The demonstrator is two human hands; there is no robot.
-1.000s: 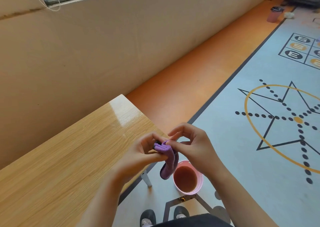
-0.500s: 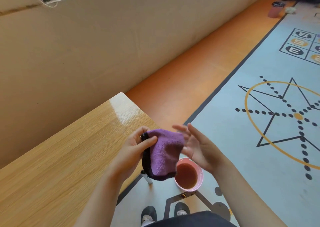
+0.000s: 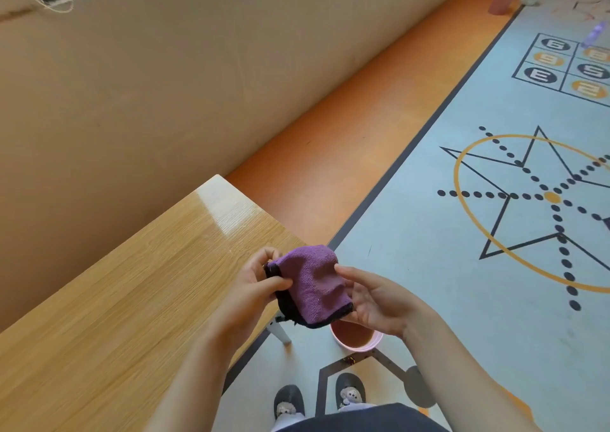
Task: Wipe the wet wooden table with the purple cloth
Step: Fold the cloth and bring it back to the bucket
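Observation:
The purple cloth (image 3: pixel 313 283) with a black hem is folded into a small square and held in the air beyond the table's right end. My left hand (image 3: pixel 254 286) pinches its left edge between thumb and fingers. My right hand (image 3: pixel 373 299) supports the cloth's right side from below with nearly straight fingers, its thumb lying along the edge. The wooden table (image 3: pixel 115 299) stretches away to the left, with a glossy sheen near its far corner.
A pink bucket (image 3: pixel 358 340) of brownish water stands on the floor just under my hands, beside a white table leg (image 3: pixel 280 331). A beige wall runs close behind the table. My two slippers (image 3: pixel 318 398) are on the patterned grey mat.
The cloth went from a wrung, bunched strip held by both hands to an opened folded square. My right hand let go, then came under the cloth's right side.

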